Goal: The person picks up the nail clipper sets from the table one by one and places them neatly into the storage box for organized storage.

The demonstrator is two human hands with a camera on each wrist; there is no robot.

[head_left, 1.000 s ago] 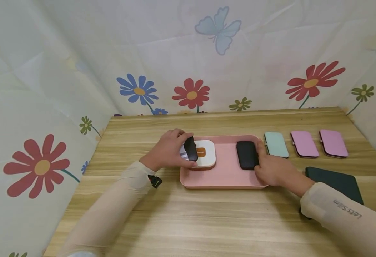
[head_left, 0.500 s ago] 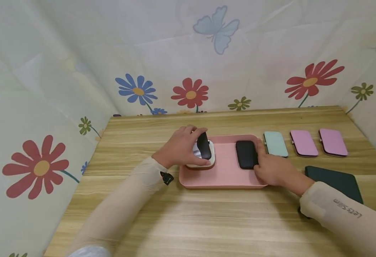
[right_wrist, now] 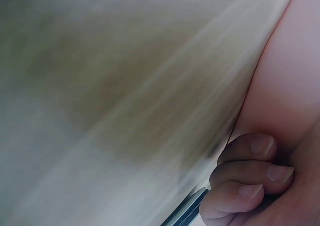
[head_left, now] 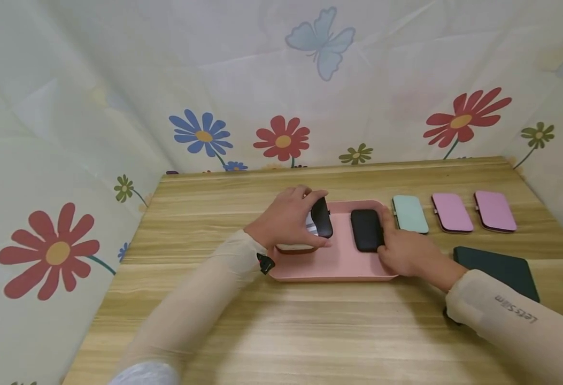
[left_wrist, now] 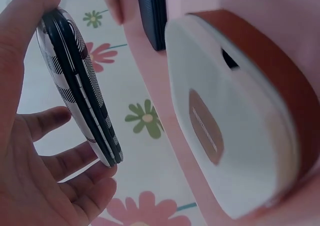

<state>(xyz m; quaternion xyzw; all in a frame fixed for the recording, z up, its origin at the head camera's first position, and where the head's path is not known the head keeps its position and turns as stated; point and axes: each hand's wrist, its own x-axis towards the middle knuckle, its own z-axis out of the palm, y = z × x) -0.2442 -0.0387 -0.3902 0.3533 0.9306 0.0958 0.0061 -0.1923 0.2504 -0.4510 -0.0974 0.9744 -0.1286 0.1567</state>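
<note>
Nearest, two pale sleeves [head_left: 209, 299] reach in over the wooden table [head_left: 310, 331], and a broad stretch of wood grain shows between the forearms up to the tray's front edge. The right sleeve partly covers a dark green box [head_left: 498, 271], well to the right of the tray.

The pink tray [head_left: 331, 267] has low walls and rounded corners. The right hand [head_left: 408, 254] lies against its right end, three fingers curled in the right-wrist view; whether they pinch the wall, I cannot tell. Just beside that hand, inside the tray, lies a black case [head_left: 366, 230].

The left hand [head_left: 286, 216] pinches a black-and-white patterned case [head_left: 322, 219] between thumb and fingers — raised on edge over the tray's left half, with a gap to the white-topped case [left_wrist: 215, 106], which lies on its brown base in the tray. A strip of pink floor between white-topped and black cases gives room for moving.

Farther back, right of the tray, a mint case [head_left: 410, 214] and two lilac cases [head_left: 452, 212] lie in a row, well apart from the table's back edge. Flowered cloth [head_left: 387, 96] hangs behind.
</note>
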